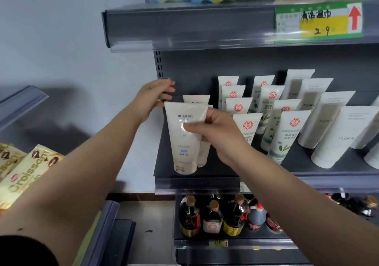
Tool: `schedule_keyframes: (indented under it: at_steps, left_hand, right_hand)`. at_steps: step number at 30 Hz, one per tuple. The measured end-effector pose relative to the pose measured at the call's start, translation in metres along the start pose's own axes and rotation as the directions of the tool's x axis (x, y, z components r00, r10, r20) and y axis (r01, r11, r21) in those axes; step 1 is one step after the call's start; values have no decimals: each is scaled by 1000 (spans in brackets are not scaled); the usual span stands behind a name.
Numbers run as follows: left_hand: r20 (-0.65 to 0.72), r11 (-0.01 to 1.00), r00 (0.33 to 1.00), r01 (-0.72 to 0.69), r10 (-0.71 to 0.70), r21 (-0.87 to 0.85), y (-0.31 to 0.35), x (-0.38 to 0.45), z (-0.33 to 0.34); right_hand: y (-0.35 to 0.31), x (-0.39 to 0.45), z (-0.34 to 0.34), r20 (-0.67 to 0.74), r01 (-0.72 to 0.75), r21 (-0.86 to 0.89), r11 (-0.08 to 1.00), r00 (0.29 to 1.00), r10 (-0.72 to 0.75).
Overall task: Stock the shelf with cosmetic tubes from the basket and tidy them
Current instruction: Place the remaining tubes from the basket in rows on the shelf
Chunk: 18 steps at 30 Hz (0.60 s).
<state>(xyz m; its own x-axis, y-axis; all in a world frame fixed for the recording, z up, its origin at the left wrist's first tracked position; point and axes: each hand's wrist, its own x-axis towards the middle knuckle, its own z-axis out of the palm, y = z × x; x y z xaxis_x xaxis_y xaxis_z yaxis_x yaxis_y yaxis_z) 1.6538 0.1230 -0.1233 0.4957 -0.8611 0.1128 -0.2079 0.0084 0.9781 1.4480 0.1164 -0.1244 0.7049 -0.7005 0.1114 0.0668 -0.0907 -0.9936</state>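
Observation:
A white tube with blue print [183, 142] stands cap-down at the left end of the dark grey shelf [205, 181]. My right hand [217, 134] grips it from the right, thumb across its front. Behind it stand more tubes of the same kind [196, 99]. My left hand [152, 97] is at the tube's upper left corner with its fingers apart, touching or nearly touching the top edge. Rows of white tubes with red round logos [285, 134] and plain white tubes [332, 136] fill the shelf to the right. No basket is in view.
The shelf above [184, 23] carries a green and yellow price tag [317, 21] and yellow-blue packs. Dark sauce bottles [213, 214] stand on the shelf below. Croissant packs [22, 175] lie on another shelf at the left. A pale wall is behind.

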Motion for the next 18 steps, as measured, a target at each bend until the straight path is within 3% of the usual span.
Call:
schedule_keyframes:
  at_steps: [4, 7, 12, 14, 18]
  left_hand:
    - [351, 995, 932, -66, 88, -75, 27, -38, -34]
    - [444, 986, 889, -152, 109, 62, 36, -61, -41]
    - [245, 930, 954, -241, 174, 278, 35, -67, -42]
    - [185, 924, 966, -230, 179, 306, 34, -64, -46]
    - [19, 918, 973, -222, 229, 329, 38, -47, -60]
  right_hand:
    - [-12, 11, 11, 25, 52, -72, 996, 998, -50]
    - [-15, 17, 19, -1, 68, -95, 993, 998, -68]
    - [-16, 26, 30, -34, 80, -271, 959, 995, -93]
    - [-21, 31, 28, -1, 106, -383, 918, 993, -115]
    - [-35, 41, 6, -29, 135, -440, 888, 986, -164]
